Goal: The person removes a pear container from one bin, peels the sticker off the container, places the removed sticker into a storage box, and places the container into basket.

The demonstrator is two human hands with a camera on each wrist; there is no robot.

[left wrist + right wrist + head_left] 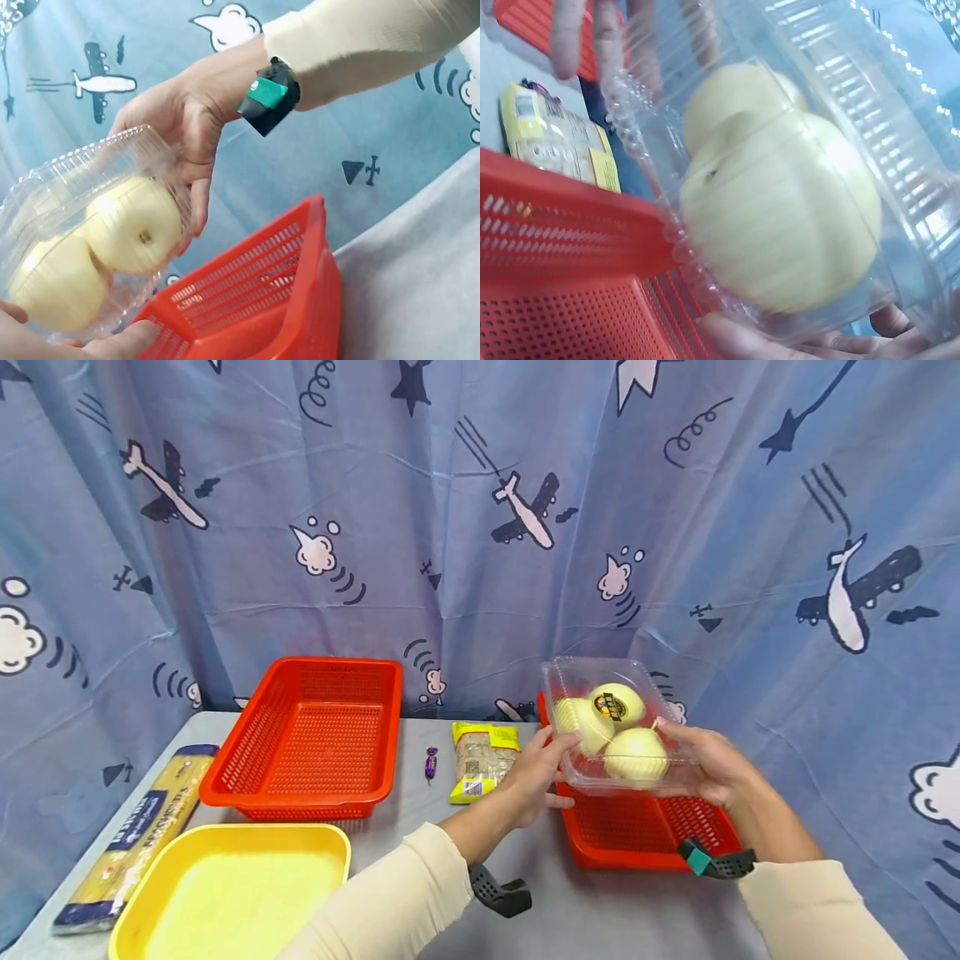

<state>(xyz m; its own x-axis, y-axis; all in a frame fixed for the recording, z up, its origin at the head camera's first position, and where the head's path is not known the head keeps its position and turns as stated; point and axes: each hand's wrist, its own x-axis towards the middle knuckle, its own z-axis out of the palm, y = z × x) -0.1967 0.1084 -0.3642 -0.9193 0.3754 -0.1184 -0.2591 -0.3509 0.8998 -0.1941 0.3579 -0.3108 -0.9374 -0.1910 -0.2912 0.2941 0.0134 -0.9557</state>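
Backdrop: a blue-grey fabric curtain (465, 527) is hanging in soft folds across the whole rear and both sides, printed with dark and white aeroplanes, stars, cloud puffs and curled lines. Furniture: a bench (600, 918) with a plain grey top is standing in front, its far edge meeting the curtain. Light: even, diffuse lighting is falling over cloth and benchtop, casting only faint shadows.

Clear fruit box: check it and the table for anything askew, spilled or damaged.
Nothing stands out. Both hands, left and right, hold the box tilted above the right basket, lid closed, pale fruits inside and no cracks visible. The other basket, tray, pasta and snack pack lie flat.
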